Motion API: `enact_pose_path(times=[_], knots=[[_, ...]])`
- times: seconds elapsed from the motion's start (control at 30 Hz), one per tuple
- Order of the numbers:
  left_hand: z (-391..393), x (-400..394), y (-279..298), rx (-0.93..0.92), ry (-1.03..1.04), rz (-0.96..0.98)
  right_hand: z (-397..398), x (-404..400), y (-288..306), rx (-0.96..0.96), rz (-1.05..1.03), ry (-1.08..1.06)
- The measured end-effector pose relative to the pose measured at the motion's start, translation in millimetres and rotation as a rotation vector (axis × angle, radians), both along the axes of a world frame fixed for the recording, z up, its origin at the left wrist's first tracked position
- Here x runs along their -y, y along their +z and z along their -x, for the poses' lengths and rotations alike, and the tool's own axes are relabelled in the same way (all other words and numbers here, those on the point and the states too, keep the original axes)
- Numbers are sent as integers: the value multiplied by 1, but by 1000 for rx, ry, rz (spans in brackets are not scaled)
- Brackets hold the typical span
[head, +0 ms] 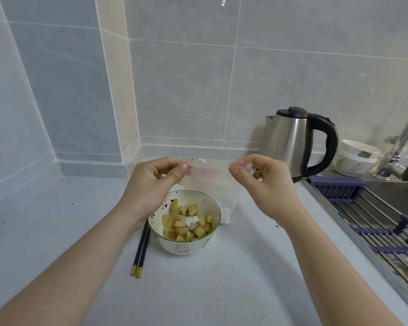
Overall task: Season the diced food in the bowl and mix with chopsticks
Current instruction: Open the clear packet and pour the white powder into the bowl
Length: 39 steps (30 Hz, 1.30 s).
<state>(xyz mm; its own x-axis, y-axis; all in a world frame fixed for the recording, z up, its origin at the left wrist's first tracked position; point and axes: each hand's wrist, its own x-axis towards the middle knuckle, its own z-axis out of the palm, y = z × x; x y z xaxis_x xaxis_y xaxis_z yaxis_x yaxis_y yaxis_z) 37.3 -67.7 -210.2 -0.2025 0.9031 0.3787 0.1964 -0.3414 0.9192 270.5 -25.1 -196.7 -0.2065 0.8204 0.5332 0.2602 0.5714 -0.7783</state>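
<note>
Presently, grip: both hands raised above the counter, each pinching the top edge of one clear plastic bag (210, 182) stretched between them.
Left hand (151, 182): thumb and forefinger pressed together on the bag's left corner; other fingers curled.
Right hand (262, 182): thumb and forefinger nipping the bag's right corner; white granules cling to the fingertips (247, 168).
Bag contents: white granular seasoning gathered at the bottom, which rests on the counter just behind and right of the bowl.
Bowl (186, 245): white, green rim, floral pattern; stands on the counter below and between the hands; dark specks on its inner wall.
Diced food (181, 222): yellowish cubes inside the bowl, darkened by sauce.
Seasoning in bowl (190, 220): small white heap lying on top of the cubes, unmixed.
Chopsticks (141, 250): dark pair with yellow ends, lying side by side on the counter, just left of the bowl, partly under the left wrist.
Counter (57, 231): pale, with scattered dark specks.
Kettle (297, 142): steel, black handle and lid, at the back wall, right of the hands.
Stacked bowls (356, 161): white, beside the kettle.
Sink rack (375, 220): metal bars with blue fittings, at far right.
Tap (403, 147): chrome, over the sink.
</note>
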Motion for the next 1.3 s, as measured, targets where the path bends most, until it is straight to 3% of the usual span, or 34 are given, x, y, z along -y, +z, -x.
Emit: enact_pose_path(times=[0.57,1.03,1.3], knots=[[-3,4,0,-35,-6,-12,0,6,4,41,-10,12],[-1,3,-2,-110,43,-36,3,7,1,153,-173,-60],[-2,3,-2,-168,68,-59,0,10,6,134,-83,-40]])
